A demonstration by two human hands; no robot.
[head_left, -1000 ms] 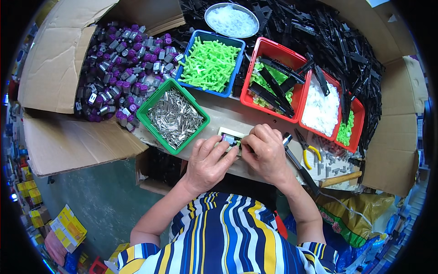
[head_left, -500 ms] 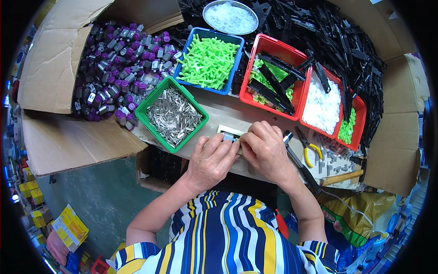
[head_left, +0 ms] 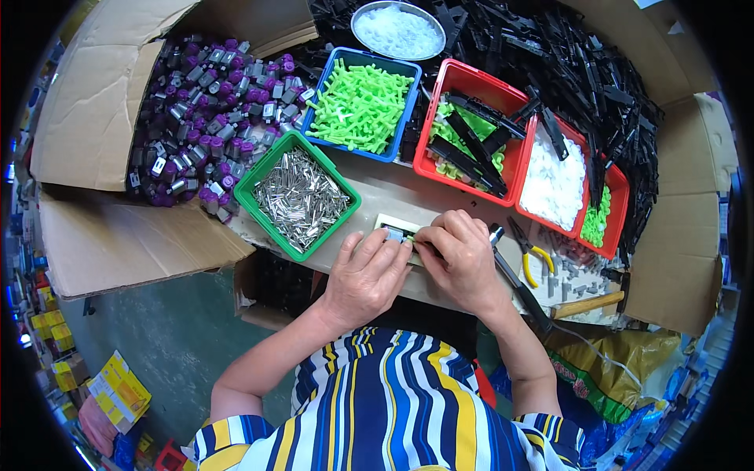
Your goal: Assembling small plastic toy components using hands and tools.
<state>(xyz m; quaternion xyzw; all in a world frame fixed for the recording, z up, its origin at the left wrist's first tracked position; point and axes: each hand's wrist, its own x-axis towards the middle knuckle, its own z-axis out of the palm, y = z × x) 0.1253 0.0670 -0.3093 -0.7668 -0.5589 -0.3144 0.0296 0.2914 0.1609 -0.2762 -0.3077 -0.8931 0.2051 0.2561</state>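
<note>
On the bench in front of me sits a shallow cream-coloured holder (head_left: 384, 221), with a small grey-blue part (head_left: 394, 233) in it. The fingers of my left hand (head_left: 363, 276) bend over that part and press it down; the thumb is hidden. From the right, my right hand (head_left: 458, 250) pinches at the holder's right end. A bit of light green (head_left: 410, 239) shows at its fingertips, mostly covered, so its full shape cannot be made out. To the left stands a green bin of short metal pins (head_left: 302, 200).
Behind are a blue bin of green plastic pieces (head_left: 357, 106) and red bins, one with white parts (head_left: 554, 180). Purple-and-grey motor-like units (head_left: 212, 118) lie left, black plastic parts (head_left: 581, 71) right. A hammer (head_left: 518, 286) and yellow-handled pliers (head_left: 534, 255) lie by my right hand.
My right hand's fingers have shifted slightly and the green bit at their tips shows a little more. My left hand has moved barely to the right and stays over the holder.
</note>
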